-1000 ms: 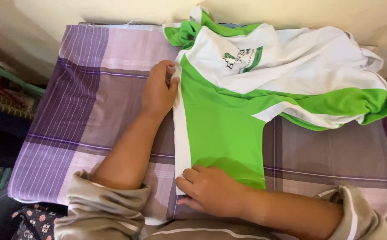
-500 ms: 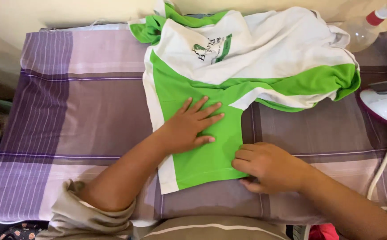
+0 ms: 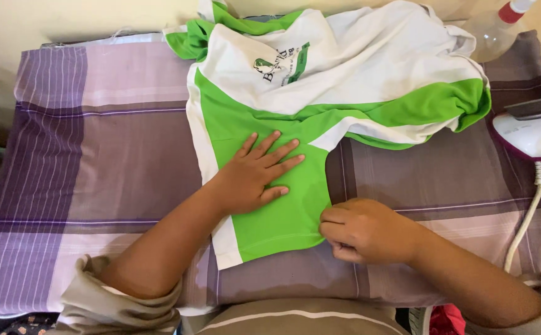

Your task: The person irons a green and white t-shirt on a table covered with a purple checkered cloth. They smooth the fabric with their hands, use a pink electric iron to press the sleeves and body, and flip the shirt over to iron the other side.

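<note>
A green-and-white sports shirt (image 3: 320,105) lies across a purple plaid-covered board (image 3: 96,161), its bunched body toward twelve o'clock and one green sleeve running down to six. The thin cloth looks light, limp and slippery, best taken at a hem. The left hand (image 3: 255,177) presses the sleeve flat, fingers spread; the right hand (image 3: 360,229) pinches its edge. An iron (image 3: 531,130) rests at three o'clock.

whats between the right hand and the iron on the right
In the head view, only bare purple plaid cloth lies between the right hand and the iron; the iron's white cord hangs just beyond.
</note>
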